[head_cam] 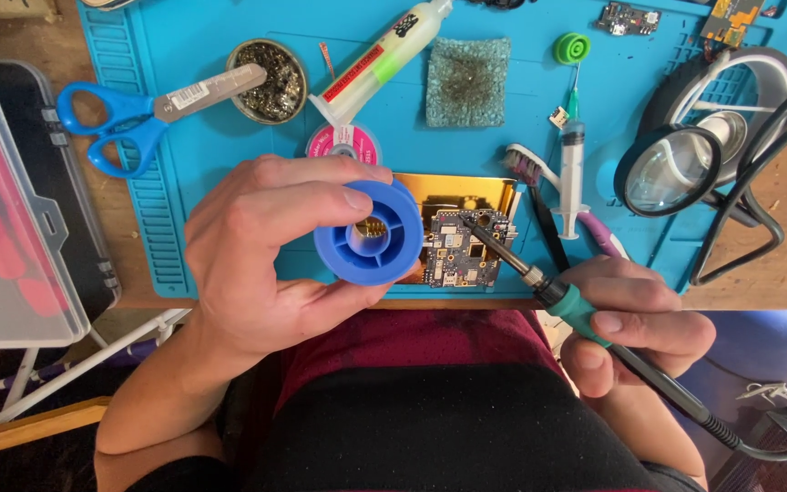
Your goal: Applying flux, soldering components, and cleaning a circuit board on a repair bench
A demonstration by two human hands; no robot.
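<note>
Soldering is in hand: left hand (261, 260) grips a blue solder spool (369, 231) above the circuit board (463, 249) on the blue mat (184, 55), right hand (635, 319) closed around the soldering iron (539, 282), tip touching the board; feeding solder likely needs steadiness.

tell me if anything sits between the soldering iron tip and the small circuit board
Nothing visible does. The right hand holds the green-handled soldering iron with its tip over the small dark circuit board. The blue plastic solder spool in the left hand sits just left of the board, off that path.
</note>
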